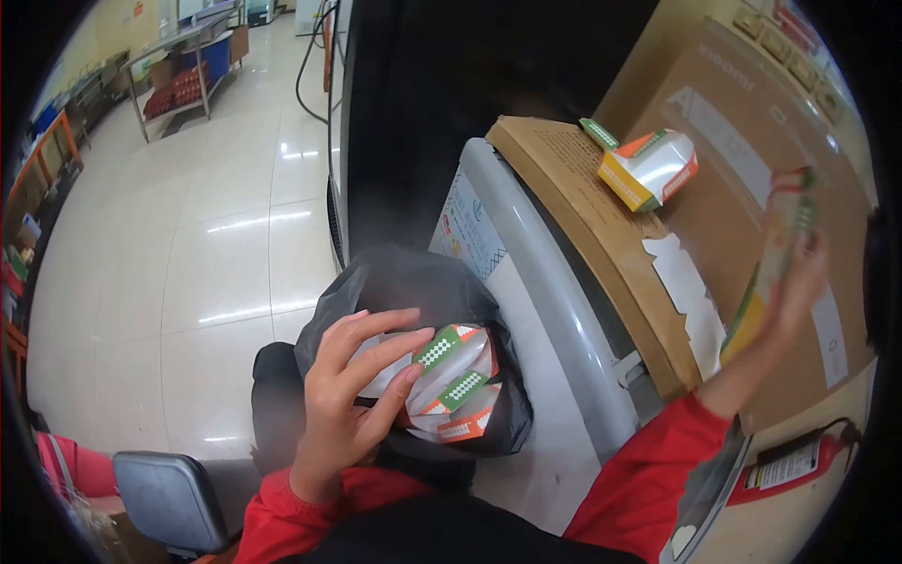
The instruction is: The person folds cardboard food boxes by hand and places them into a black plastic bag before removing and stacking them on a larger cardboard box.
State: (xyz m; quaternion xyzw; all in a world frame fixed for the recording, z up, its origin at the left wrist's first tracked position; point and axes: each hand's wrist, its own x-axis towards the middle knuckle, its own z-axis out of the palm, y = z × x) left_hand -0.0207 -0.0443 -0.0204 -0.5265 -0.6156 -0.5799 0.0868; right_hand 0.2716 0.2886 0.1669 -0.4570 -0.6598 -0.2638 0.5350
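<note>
My left hand (352, 381) is over a black plastic bag (376, 282), its fingers apart beside folded paper boxes (460, 376) with green, white and orange patterns inside the bag. At the right, my right hand (801, 277) is closed around a flattened carton (766, 273) in green, yellow and red, somewhat blurred. An open paper box (648, 169), orange and yellow outside and silvery inside, rests on a brown cardboard box (583, 226). A torn-edged white sheet (686, 301) lies near the cardboard's right edge.
Under the cardboard is a grey-edged white freezer (554, 310). A large carton (733, 141) leans behind it. A red fire extinguisher (789, 465) lies at lower right, a grey padded seat (169, 501) at lower left. Metal tables (178, 42) stand far back.
</note>
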